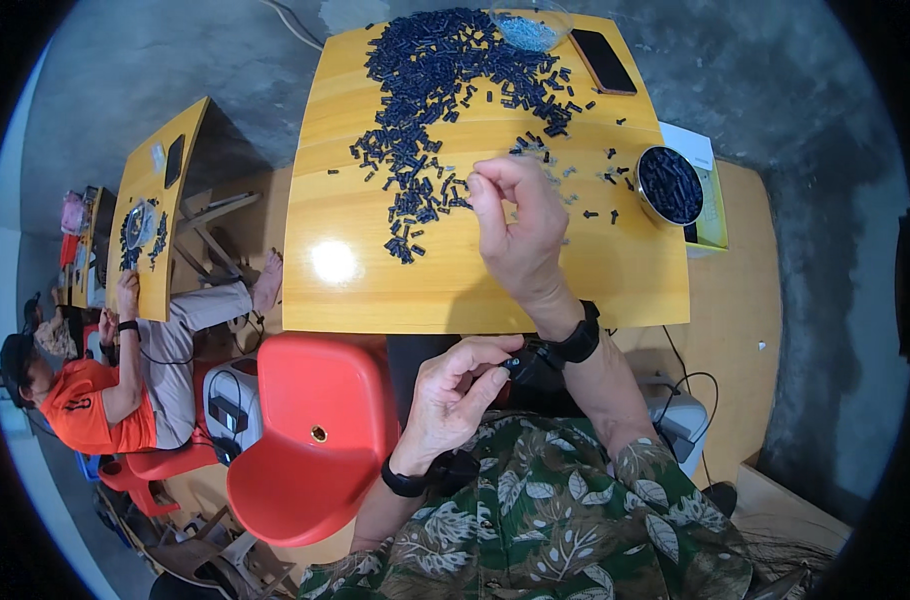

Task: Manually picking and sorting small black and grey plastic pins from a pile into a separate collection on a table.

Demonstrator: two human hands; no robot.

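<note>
My right hand (520, 225) is raised over the yellow wooden table (375, 270), its thumb and forefinger pinched together at the edge of a spread of small dark blue plastic pieces (430, 90); whether a piece sits between the fingertips I cannot tell. My left hand (455, 395) is near my lap below the table edge, fingers curled around a small dark piece (512, 366). Both wrists carry black bands.
A round metal tin (670, 185) full of dark pieces stands at the table's right. A clear bowl (528, 28) and a black phone (603, 60) lie at the far edge. A red plastic chair (310, 440) stands at my left. Another person in orange (85, 405) sits at a second yellow table (160, 200).
</note>
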